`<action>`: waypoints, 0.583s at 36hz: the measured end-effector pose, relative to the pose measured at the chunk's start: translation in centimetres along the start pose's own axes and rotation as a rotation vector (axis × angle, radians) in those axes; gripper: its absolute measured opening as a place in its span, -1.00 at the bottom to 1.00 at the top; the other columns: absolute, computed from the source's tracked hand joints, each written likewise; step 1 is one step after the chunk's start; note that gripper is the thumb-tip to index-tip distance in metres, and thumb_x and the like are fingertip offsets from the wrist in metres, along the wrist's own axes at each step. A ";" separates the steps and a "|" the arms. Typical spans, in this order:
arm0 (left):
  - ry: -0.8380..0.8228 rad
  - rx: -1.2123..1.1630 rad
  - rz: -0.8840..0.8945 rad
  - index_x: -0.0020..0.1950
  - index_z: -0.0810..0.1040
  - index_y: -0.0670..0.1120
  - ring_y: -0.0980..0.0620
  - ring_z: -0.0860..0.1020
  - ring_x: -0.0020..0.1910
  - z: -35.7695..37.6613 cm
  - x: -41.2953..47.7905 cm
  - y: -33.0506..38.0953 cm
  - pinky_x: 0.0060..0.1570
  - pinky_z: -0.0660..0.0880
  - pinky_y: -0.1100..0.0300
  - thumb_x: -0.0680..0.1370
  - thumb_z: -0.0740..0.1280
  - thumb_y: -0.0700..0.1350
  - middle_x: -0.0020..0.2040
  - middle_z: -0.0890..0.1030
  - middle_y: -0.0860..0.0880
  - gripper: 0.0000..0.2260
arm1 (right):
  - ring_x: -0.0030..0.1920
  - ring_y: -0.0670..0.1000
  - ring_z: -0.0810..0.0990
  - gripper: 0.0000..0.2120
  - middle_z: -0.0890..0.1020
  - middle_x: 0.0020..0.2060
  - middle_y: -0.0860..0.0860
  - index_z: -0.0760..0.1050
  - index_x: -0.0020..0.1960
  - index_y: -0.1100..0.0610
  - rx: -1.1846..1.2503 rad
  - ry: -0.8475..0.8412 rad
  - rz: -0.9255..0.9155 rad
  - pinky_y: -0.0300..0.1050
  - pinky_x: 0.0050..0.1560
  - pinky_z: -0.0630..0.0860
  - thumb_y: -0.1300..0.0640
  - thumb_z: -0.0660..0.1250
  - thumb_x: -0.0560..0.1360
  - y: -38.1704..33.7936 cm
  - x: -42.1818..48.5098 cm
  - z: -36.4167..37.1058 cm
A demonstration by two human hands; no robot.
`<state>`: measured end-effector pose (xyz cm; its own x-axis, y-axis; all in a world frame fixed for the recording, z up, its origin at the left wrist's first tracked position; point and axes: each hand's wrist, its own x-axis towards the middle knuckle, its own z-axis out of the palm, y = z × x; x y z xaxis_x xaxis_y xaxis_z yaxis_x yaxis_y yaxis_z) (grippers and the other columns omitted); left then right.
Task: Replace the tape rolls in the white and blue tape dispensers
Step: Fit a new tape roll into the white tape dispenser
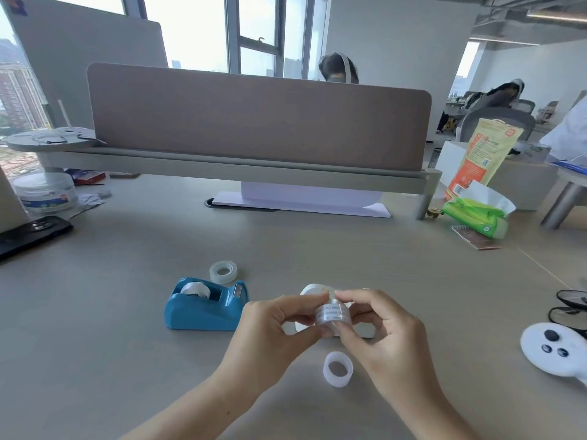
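A clear tape roll is pinched between my left hand and my right hand, held just above the desk. Behind my fingers stands the white tape dispenser, mostly hidden. The blue tape dispenser sits to the left with a white roll inside it. Just behind the blue one, another clear tape roll lies flat. A white empty core ring rests on the desk below my hands.
A white controller and black glasses lie at the right. A green tissue pack and an orange bag stand at the back right. A black phone and a round plastic tub are at the left. A brown partition closes the desk's far side.
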<state>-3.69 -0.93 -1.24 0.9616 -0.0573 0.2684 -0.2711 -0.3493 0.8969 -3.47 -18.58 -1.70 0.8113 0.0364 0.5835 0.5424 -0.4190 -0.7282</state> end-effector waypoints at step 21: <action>-0.031 0.050 0.022 0.12 0.66 0.27 0.15 0.70 -0.04 0.6 0.0 -0.3 0.11 0.61 0.10 0.44 0.53 -0.10 -0.06 0.75 0.17 -0.66 | -0.04 -0.05 0.72 -0.70 0.73 -0.08 -0.14 0.62 0.07 -0.02 0.087 0.030 0.092 -0.13 -0.12 0.66 0.26 0.53 0.41 0.1 -0.6 0.5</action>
<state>-3.59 -1.42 -1.74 0.9566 -0.0941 0.2759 -0.2903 -0.3940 0.8721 -3.74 -18.18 -2.31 0.8525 -0.0267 0.5220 0.4835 -0.3393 -0.8069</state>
